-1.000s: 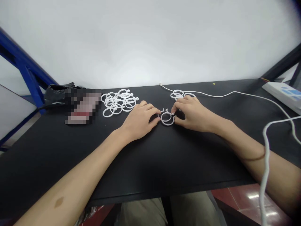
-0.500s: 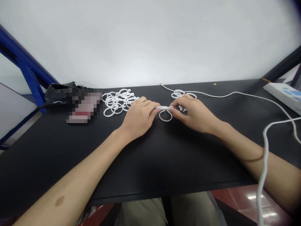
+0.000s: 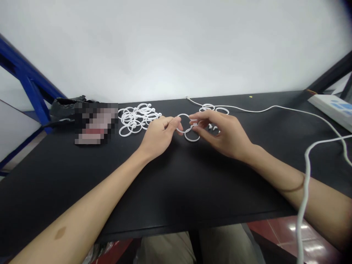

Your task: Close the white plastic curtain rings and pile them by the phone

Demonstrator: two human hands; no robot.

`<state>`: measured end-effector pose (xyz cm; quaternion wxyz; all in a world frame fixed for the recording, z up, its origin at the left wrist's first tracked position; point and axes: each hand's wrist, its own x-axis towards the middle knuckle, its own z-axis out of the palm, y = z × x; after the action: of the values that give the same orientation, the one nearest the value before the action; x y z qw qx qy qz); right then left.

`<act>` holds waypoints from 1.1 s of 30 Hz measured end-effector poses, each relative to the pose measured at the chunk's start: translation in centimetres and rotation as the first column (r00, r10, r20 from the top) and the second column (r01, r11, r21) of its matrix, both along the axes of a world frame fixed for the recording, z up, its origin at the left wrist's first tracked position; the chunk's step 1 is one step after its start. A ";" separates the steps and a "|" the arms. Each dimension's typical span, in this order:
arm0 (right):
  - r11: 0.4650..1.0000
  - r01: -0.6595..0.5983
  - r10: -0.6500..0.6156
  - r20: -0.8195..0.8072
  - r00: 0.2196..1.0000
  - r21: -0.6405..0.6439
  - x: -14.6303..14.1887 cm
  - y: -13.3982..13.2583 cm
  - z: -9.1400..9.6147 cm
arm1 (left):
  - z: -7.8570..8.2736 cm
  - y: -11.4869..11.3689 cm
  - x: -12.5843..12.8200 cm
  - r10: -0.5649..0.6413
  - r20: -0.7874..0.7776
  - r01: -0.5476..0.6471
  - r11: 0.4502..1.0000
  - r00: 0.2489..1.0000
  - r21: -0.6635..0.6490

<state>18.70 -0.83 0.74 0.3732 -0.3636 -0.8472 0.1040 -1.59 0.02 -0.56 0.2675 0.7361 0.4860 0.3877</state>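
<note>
A thin white ring [image 3: 182, 114] is held up between my two hands, its round face turned toward me. My left hand [image 3: 162, 134] pinches its left side between thumb and fingers. At its right side, the thumb and fingertips of my right hand [image 3: 220, 126] close on the ring's edge; the exact contact is partly hidden. Below and slightly right of it, another white ring [image 3: 192, 140] lies on the black table [image 3: 170, 194]. Small white pieces [image 3: 210, 126] lie beside my right hand, partly covered by it.
A heap of white rings [image 3: 134, 119] lies left of my hands. More white rings [image 3: 208, 107] lie behind my right hand near a white cable [image 3: 255, 111]. A black plastic bag [image 3: 66, 110] and a blurred flat item [image 3: 96, 124] lie left; a white box [image 3: 332, 110] stands right.
The held ring has turned from edge-on to face-on. My left hand has rolled over and shifted slightly left, and its thumb now shows on top. My right hand remains nearly in place.
</note>
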 end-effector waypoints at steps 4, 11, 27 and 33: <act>0.996 0.033 -0.035 0.029 0.999 0.081 0.0 -0.1 0.0 | 0.1 -0.1 0.0 -0.004 0.033 0.004 1.000 0.999 -0.012; 0.986 0.141 -0.147 0.077 0.986 0.086 0.0 -0.4 0.3 | 0.0 -0.5 0.4 -0.004 -0.038 0.006 0.999 0.999 0.054; 0.995 0.101 -0.100 0.038 0.994 -0.003 -0.1 0.5 -0.5 | -0.6 -0.1 -0.2 0.087 -0.356 0.095 0.880 0.930 0.465; 0.996 0.086 -0.082 0.328 0.941 0.003 1.1 1.6 -2.0 | -0.2 1.7 -2.4 0.507 -0.412 -0.307 0.833 0.757 0.459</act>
<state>19.82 0.78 -1.23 0.2290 -0.4138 -0.8806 0.0309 -4.01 1.69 -0.75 -0.1072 0.7226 0.6098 0.3074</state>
